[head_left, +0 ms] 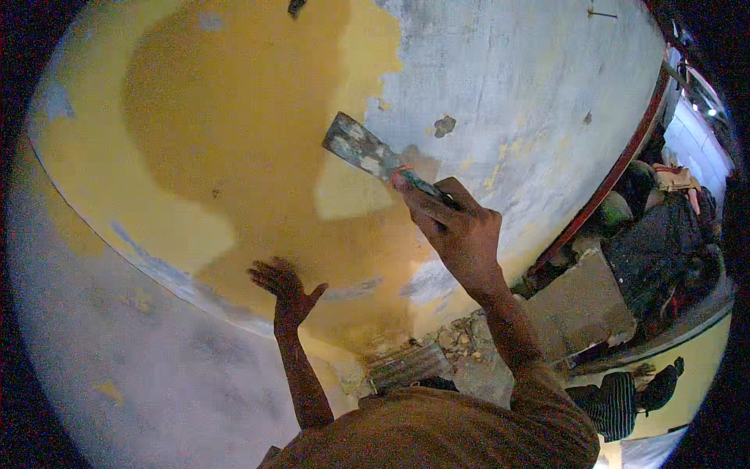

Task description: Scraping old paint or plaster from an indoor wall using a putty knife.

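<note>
My right hand (457, 234) grips a scraper (355, 148) by its handle, with the wide, worn, paint-spotted blade angled up and left in front of a wall. The wall has yellow paint (180, 117) on the left and a pale, patchy surface (531, 94) with small chipped holes on the right. A large shadow lies across the yellow part. Lower left of the scraper, my left hand (285, 285) is spread open at the yellow wall; I cannot tell whether it touches it.
A red edge (601, 187) borders the wall's right side. Beyond lie dark piled items (664, 250), a brown board (578, 305) and rubble (461, 340). A grey wall (125, 336) is at lower left. Another person in a striped top (613, 402) is at lower right.
</note>
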Demonstrator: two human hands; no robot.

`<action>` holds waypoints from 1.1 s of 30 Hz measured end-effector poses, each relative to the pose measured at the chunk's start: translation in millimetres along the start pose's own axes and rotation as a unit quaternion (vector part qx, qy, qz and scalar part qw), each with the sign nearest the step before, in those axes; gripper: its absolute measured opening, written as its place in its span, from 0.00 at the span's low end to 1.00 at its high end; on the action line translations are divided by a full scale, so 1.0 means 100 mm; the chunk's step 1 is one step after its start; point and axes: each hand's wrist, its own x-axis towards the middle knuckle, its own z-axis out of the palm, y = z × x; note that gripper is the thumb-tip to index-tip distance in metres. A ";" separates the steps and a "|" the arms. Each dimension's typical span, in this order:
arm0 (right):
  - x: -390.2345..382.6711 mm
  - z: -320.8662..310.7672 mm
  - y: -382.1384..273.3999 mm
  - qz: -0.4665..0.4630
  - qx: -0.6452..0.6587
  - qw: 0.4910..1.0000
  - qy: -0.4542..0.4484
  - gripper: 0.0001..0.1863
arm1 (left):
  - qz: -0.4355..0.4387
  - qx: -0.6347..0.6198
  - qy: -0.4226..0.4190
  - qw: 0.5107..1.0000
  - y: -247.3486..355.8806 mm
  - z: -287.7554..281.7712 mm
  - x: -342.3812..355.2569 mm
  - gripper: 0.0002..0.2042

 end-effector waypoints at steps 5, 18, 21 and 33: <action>-0.19 0.02 0.05 0.053 -0.007 0.998 -0.021 0.23 | -0.046 0.002 -0.024 0.999 -0.01 0.09 -0.03 0.66; -0.14 0.00 -0.11 0.054 0.075 0.996 0.007 0.21 | -0.081 -0.259 -0.172 0.947 0.27 0.09 -1.91 0.15; -0.29 -0.06 -0.07 0.071 0.059 0.996 -0.004 0.22 | -0.073 -0.296 -0.056 0.951 0.23 -0.12 -1.45 0.13; -0.14 0.07 -0.09 0.072 0.077 0.994 0.010 0.26 | -0.116 -0.181 0.175 0.961 -0.03 -0.92 -0.09 0.11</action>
